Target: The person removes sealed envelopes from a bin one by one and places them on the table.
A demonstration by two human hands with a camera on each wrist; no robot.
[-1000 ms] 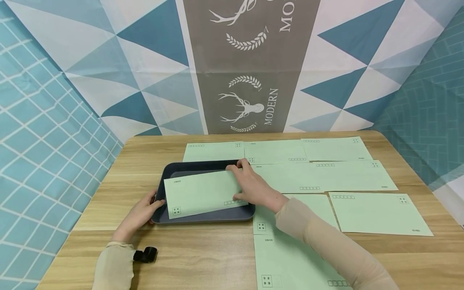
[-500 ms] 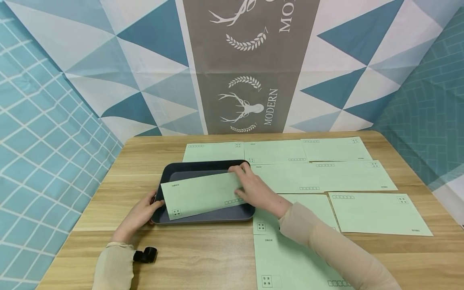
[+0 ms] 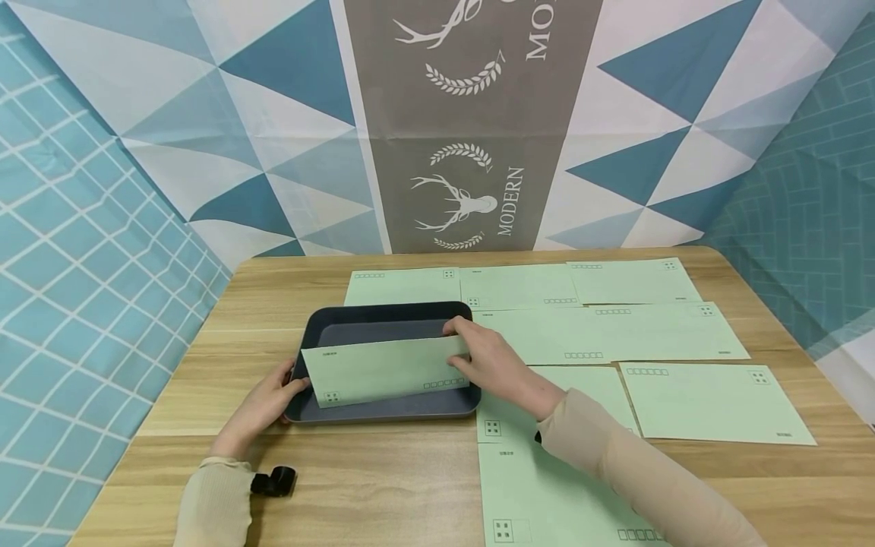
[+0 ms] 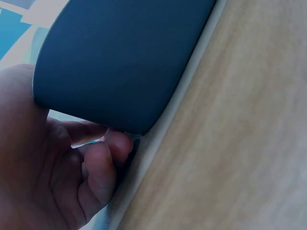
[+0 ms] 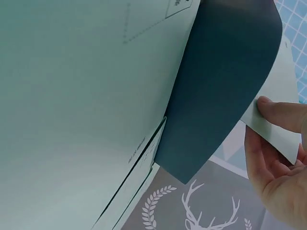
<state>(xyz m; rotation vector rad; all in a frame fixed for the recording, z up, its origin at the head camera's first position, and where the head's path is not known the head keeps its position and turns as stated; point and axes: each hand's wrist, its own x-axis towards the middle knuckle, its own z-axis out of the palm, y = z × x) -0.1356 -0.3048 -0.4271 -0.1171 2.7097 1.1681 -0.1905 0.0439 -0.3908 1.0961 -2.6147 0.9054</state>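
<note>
My right hand (image 3: 495, 368) pinches the right end of a pale green envelope (image 3: 386, 372) between thumb and fingers. The envelope stands steeply tilted over the dark tray (image 3: 372, 331), its lower edge down inside the tray. In the right wrist view, thumb and fingers hold the envelope (image 5: 280, 88) beyond the tray wall (image 5: 220, 81). At the tray's left end is my left hand (image 3: 263, 399), thumb at the rim. The left wrist view shows its fingers curled in under the tray (image 4: 124, 57), which sits on the wooden table.
Several more green envelopes lie flat, including a row (image 3: 519, 285) behind the tray, one (image 3: 714, 399) at the right and one (image 3: 554, 486) in front. A patterned cloth (image 3: 444, 114) hangs behind the wooden table (image 3: 383, 486). A black wrist camera (image 3: 279, 481) sits at the left sleeve.
The envelope has tipped from lying flatter to standing more upright, its top edge lower on the right. My right hand has shifted slightly right and nearer. Left hand and tray stay put.
</note>
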